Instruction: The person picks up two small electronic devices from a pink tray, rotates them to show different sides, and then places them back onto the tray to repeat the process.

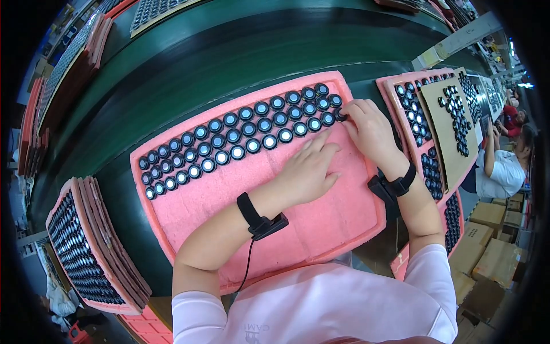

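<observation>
A pink foam tray [263,218] lies before me with several round black parts with pale, shiny centres [246,113] in three slanting rows along its far side. At the right end of the nearest row, my right hand [369,129] pinches one round black part [340,114] between thumb and fingers. My left hand [306,172] rests on the bare pink foam just below that row, its fingers stretched out and its thumb apart. Nothing shows in the left hand. Each wrist wears a black strap with a small box.
A dark green surface [229,51] runs behind the tray. Stacked pink trays [123,275] of similar parts stand at the left. More trays and a brown cardboard sheet [452,137] with parts lie at the right. Cardboard boxes [498,261] and a seated person are farther right.
</observation>
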`<state>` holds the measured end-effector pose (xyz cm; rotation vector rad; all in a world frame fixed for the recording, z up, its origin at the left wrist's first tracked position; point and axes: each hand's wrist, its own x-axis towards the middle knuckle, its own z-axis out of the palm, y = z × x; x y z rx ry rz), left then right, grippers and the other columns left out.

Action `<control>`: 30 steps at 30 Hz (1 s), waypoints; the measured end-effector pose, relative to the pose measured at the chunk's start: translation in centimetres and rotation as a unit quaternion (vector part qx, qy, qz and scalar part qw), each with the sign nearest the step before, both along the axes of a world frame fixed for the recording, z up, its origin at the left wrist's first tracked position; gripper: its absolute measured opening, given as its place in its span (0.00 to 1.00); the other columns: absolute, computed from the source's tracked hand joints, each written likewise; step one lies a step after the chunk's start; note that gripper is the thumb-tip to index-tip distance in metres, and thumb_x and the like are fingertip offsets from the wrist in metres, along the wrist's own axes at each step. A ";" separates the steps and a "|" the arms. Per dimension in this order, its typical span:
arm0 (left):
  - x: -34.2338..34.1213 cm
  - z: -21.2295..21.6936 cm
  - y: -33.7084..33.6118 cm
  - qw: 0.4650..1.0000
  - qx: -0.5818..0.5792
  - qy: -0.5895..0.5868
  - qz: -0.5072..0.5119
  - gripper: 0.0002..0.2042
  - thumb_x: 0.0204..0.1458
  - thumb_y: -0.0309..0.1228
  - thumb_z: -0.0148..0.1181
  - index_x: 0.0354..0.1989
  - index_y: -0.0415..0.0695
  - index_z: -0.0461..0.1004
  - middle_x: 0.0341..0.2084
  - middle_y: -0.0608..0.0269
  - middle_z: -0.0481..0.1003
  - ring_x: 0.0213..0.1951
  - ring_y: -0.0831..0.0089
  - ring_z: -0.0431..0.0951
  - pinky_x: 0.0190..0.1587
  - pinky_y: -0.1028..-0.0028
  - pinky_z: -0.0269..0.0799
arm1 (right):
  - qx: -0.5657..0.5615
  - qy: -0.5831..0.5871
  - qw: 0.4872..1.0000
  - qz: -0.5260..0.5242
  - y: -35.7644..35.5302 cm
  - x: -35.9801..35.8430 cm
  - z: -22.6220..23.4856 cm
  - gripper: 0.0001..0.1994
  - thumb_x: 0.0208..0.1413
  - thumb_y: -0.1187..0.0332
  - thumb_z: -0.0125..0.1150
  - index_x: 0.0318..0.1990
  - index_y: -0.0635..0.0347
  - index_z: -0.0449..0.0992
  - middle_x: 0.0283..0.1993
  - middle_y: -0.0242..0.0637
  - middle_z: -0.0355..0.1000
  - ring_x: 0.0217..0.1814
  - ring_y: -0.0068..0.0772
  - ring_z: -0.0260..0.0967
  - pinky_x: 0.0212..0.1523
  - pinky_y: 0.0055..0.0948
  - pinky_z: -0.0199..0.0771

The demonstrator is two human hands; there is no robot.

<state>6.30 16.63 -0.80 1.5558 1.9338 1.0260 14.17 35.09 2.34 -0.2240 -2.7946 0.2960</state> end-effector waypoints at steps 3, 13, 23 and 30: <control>0.1 -0.1 -0.2 1.000 0.020 0.001 -0.005 0.23 0.50 0.33 0.61 0.53 0.40 0.66 0.62 0.38 0.57 0.64 0.46 0.58 0.64 0.58 0.57 | -0.016 0.000 1.000 -0.002 0.0 0.5 0.6 0.13 0.42 0.78 0.63 0.39 0.61 0.73 0.41 0.40 0.71 0.47 0.44 0.68 0.47 0.36 0.70; -1.1 -0.9 -0.2 0.971 0.035 -0.236 0.022 0.11 0.49 0.23 0.63 0.41 0.39 0.71 0.47 0.55 0.71 0.43 0.67 0.74 0.45 0.72 0.72 | -0.076 0.022 0.996 -0.033 1.6 7.3 4.3 0.16 0.46 0.76 0.65 0.45 0.60 0.73 0.45 0.41 0.70 0.50 0.45 0.68 0.51 0.36 0.69; -1.7 -1.9 -0.4 0.970 0.097 -0.222 -0.001 0.05 0.52 0.22 0.60 0.26 0.39 0.70 0.43 0.58 0.74 0.35 0.76 0.73 0.37 0.80 0.69 | 0.007 0.038 0.961 -0.275 11.5 20.4 3.7 0.16 0.51 0.73 0.61 0.49 0.62 0.72 0.51 0.45 0.70 0.55 0.43 0.67 0.57 0.37 0.65; -1.5 -1.6 -0.3 0.956 0.061 -0.286 0.022 0.04 0.54 0.23 0.59 0.28 0.38 0.71 0.42 0.60 0.74 0.35 0.80 0.72 0.37 0.82 0.68 | 0.089 0.028 0.911 -0.401 23.2 28.4 0.7 0.24 0.57 0.62 0.59 0.59 0.61 0.66 0.60 0.54 0.64 0.65 0.54 0.58 0.65 0.40 0.56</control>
